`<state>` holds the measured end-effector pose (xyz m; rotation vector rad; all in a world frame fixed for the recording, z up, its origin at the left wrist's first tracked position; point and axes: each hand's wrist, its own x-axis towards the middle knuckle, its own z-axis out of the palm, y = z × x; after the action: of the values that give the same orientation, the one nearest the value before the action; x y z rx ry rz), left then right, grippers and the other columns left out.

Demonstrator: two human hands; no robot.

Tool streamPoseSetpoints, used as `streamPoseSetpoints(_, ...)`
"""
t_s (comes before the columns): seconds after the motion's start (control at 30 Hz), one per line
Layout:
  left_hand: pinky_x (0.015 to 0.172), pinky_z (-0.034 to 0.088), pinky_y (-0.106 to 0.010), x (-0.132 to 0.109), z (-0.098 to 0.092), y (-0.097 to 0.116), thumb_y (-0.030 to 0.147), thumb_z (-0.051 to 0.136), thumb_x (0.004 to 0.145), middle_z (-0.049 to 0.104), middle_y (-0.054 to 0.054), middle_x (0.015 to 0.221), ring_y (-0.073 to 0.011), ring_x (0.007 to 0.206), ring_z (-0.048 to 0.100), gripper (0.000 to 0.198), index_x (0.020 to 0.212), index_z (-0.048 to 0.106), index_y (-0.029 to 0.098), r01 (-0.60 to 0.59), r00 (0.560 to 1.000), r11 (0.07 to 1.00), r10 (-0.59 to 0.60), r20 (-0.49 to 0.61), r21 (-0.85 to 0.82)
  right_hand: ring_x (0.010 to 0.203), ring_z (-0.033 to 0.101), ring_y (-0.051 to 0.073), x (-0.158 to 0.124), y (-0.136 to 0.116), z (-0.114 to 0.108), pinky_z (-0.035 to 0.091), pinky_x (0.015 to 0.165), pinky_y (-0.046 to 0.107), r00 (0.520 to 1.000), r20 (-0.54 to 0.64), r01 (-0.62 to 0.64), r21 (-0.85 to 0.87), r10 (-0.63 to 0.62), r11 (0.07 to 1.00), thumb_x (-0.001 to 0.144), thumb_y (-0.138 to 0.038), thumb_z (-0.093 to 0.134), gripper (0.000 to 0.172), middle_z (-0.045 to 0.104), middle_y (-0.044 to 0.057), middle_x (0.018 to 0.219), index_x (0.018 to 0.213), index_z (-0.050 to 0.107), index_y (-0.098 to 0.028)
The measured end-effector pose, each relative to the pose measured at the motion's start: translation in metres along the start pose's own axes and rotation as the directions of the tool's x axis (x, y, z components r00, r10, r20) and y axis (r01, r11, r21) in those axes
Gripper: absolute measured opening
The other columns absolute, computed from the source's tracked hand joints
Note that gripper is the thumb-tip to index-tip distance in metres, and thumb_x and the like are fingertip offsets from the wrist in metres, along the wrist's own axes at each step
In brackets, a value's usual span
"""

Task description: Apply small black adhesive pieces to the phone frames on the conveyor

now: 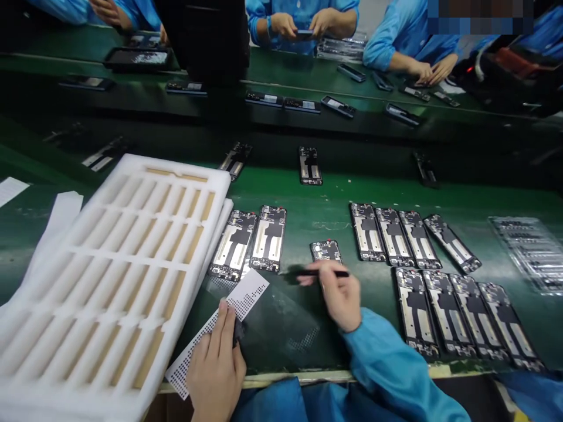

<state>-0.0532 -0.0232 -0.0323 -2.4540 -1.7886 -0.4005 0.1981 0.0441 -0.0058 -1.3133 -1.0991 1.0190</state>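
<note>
A person in blue sleeves works with bare hands at a green table. The right hand pinches a thin black tool, fingers curled around it. Just beyond the knuckles, toward twelve o'clock of that hand, lies an opened phone: its top end shows a dark circuit board and a tiny red spot; the rest is hidden by the hand.

The left hand, at eight o'clock from the right, lays straight fingers on a white sheet dotted with black marks. A small dark object sits beside the index finger; I cannot tell whether it is gripped.

At ten o'clock from the right hand lie two opened phones, black-framed with silvery panels. At two o'clock is a row of four more, the last slanted; at three, another four. A white foam tray full of long slots fills nine o'clock. Clear plastic packaging lies at the far right.

Beyond the table runs a dark band. On its far side, at twelve o'clock, a co-worker in blue holds a phone in both hands. Pale labels on the phones there are too small to read.
</note>
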Motion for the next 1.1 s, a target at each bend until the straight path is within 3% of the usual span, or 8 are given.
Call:
streamPoseSetpoints(0.1,0.070,0.048,-0.037,0.000,0.000,0.001,0.003,0.055,0.089,0.060,-0.014,0.145,-0.0227,0.074,0.059,0.081,0.161,0.020,0.018,0.024,1.000,1.000,-0.024,-0.008,-0.018,0.071,0.076,0.021,0.017,0.019,-0.047,0.063,0.071,0.036,0.982,-0.185,0.019,-0.061,-0.030,0.998,0.103,-0.046,0.051,0.031,0.078,0.006,0.080,0.102,0.068,-0.020)
streamPoseSetpoints(0.23,0.070,0.048,-0.037,0.000,0.001,0.001,0.005,0.055,0.090,0.061,-0.014,0.144,-0.0233,0.075,0.060,0.081,0.162,0.019,0.018,0.023,0.999,1.000,-0.024,-0.032,-0.018,0.070,0.074,0.020,0.026,0.041,-0.076,0.061,0.072,0.035,0.970,-0.242,0.004,-0.112,-0.031,0.994,0.102,-0.047,0.054,0.035,0.077,0.007,0.076,0.102,0.069,-0.015)
streamPoseSetpoints(0.37,0.069,0.047,-0.037,0.000,0.000,0.000,0.004,0.055,0.090,0.062,-0.014,0.142,-0.0237,0.075,0.060,0.081,0.162,0.020,0.018,0.018,0.999,1.000,-0.019,-0.028,-0.024,0.070,0.075,0.020,0.026,0.045,-0.074,0.060,0.071,0.035,0.963,-0.267,-0.005,-0.133,-0.031,0.991,0.102,-0.048,0.053,0.038,0.078,0.008,0.079,0.103,0.070,-0.014)
streamPoseSetpoints(0.73,0.078,0.049,-0.039,-0.002,0.002,0.000,0.005,0.050,0.091,0.063,-0.017,0.140,-0.0267,0.086,0.063,0.066,0.154,0.035,0.014,0.059,0.997,0.992,-0.063,-0.039,-0.113,0.065,0.074,0.021,0.026,0.026,-0.069,0.061,0.064,0.034,0.963,-0.267,-0.007,-0.199,-0.047,0.980,0.100,-0.051,0.055,0.036,0.078,0.006,0.074,0.098,0.071,-0.019)
streamPoseSetpoints(0.87,0.076,0.048,-0.039,-0.002,-0.004,0.003,0.003,0.050,0.089,0.061,-0.014,0.144,-0.0235,0.078,0.059,0.070,0.156,0.034,0.017,0.045,0.999,0.993,-0.045,0.004,-0.113,0.068,0.075,0.019,0.008,0.012,-0.045,0.063,0.065,0.031,0.980,-0.194,-0.005,-0.223,-0.040,0.975,0.102,-0.044,0.056,0.029,0.078,0.004,0.078,0.100,0.073,-0.021)
streamPoseSetpoints(0.97,0.072,0.046,-0.039,0.000,-0.008,0.006,0.002,0.049,0.089,0.060,-0.014,0.145,-0.0227,0.074,0.055,0.071,0.157,0.033,0.016,0.039,0.998,0.995,-0.035,0.047,-0.091,0.070,0.077,0.018,-0.006,0.001,-0.008,0.065,0.067,0.029,0.999,0.043,0.012,-0.165,-0.005,0.986,0.103,-0.041,0.053,0.028,0.079,0.005,0.085,0.099,0.073,-0.022)
streamPoseSetpoints(1.1,0.072,0.047,-0.039,0.001,-0.011,0.007,0.003,0.047,0.090,0.060,-0.013,0.146,-0.0226,0.076,0.055,0.065,0.154,0.041,0.013,0.032,0.996,0.997,-0.026,0.084,-0.072,0.076,0.078,0.017,-0.018,0.001,0.035,0.064,0.071,0.026,0.964,0.267,0.045,-0.112,-0.013,0.993,0.105,-0.035,0.049,0.026,0.080,0.006,0.090,0.103,0.072,-0.022)
